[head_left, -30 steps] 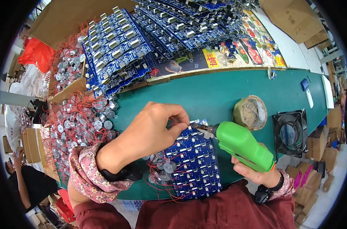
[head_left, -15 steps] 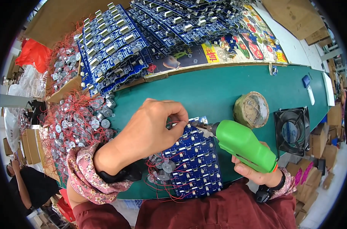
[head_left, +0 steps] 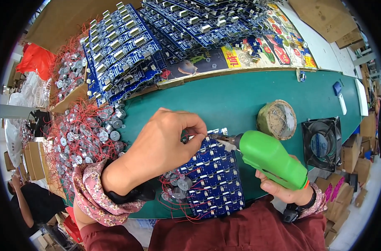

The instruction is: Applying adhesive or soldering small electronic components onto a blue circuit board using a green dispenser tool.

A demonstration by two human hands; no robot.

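Note:
A blue panel of small circuit boards [head_left: 215, 184] lies on the green table in front of me. My left hand [head_left: 169, 136] is over its upper left corner, thumb and forefinger pinched on a thin red wire, whose end is hidden by the fingertips. My right hand [head_left: 282, 190] is closed around a green soldering gun [head_left: 274, 161], its metal tip pointing left at the panel's top edge, close to the left fingertips. Several small round metal motors [head_left: 182, 184] with red wires rest against the panel's left side.
A large heap of wired motors [head_left: 86, 138] covers the left. Stacked blue circuit panels [head_left: 123, 50] stand behind on a printed sheet. To the right are a roll of tape [head_left: 276, 120], a black fan [head_left: 321, 142] and a blue-and-white tool [head_left: 340, 98]. Another person [head_left: 33, 203] is at far left.
The soldering gun and my right hand have shifted slightly right, with the tip still at the panel's top edge. My left hand stays nearly in place.

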